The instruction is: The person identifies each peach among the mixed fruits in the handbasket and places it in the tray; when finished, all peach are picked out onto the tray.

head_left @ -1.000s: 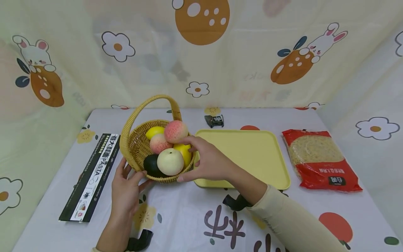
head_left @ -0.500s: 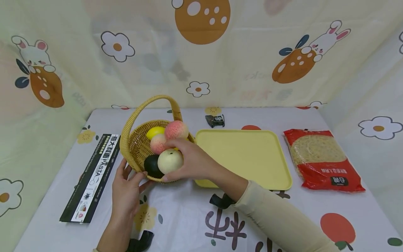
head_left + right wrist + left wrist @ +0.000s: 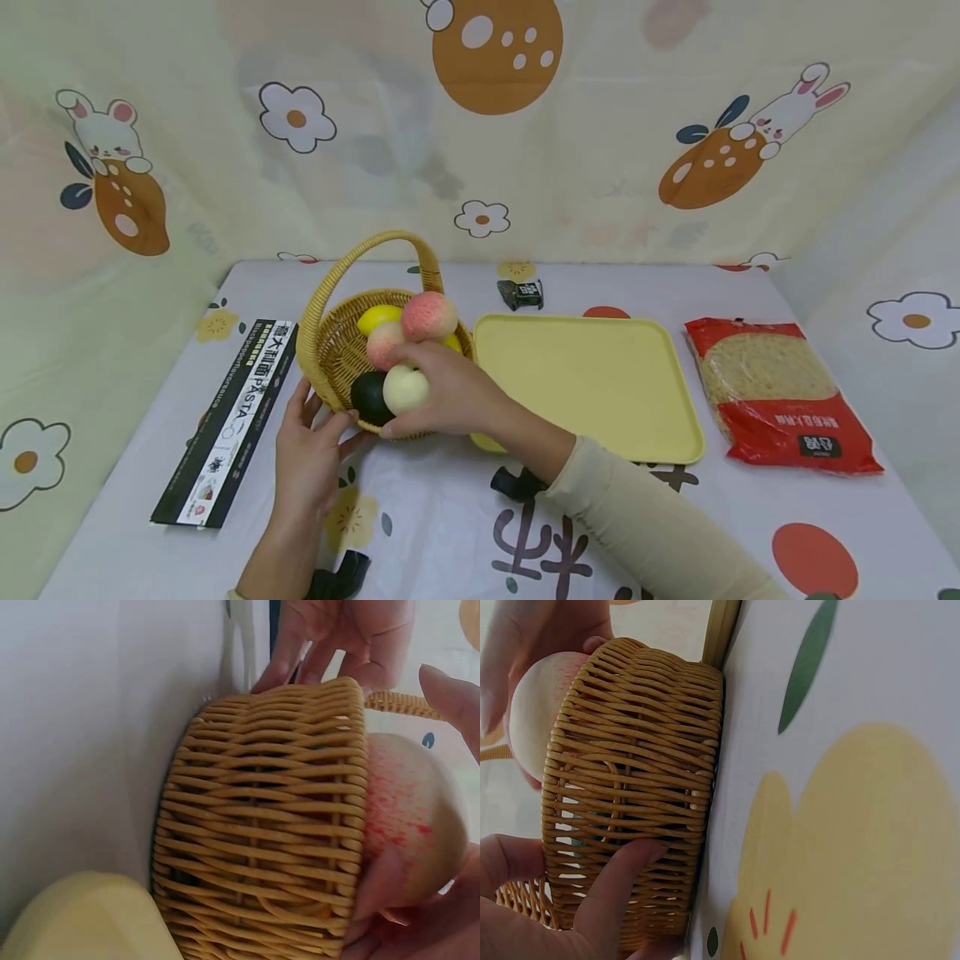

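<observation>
A wicker basket (image 3: 336,346) with a tall handle holds artificial-looking fruit. My right hand (image 3: 461,392) grips a pale peach (image 3: 405,390) at the basket's front rim; red speckles show on this peach (image 3: 409,817) in the right wrist view. With thumb on the woven wall (image 3: 637,750), my left hand (image 3: 311,454) holds the basket's front-left side. Beside the pale peach lies a dark oval fruit (image 3: 371,398). Behind it are two pink peaches, one higher (image 3: 429,317) and one lower (image 3: 384,346), plus a lemon (image 3: 378,317). Another yellow fruit (image 3: 452,342) is mostly hidden by my right hand.
A yellow tray (image 3: 585,392) lies right of the basket, under my right forearm's far side. Further right is a red bag of noodles (image 3: 783,396). A black pasta box (image 3: 225,425) lies on the left, and a small black packet (image 3: 521,293) at the back.
My right hand has moved left from the basket's right rim and closed round the pale peach. The left hand keeps its hold on the basket. The head view has shifted slightly.
</observation>
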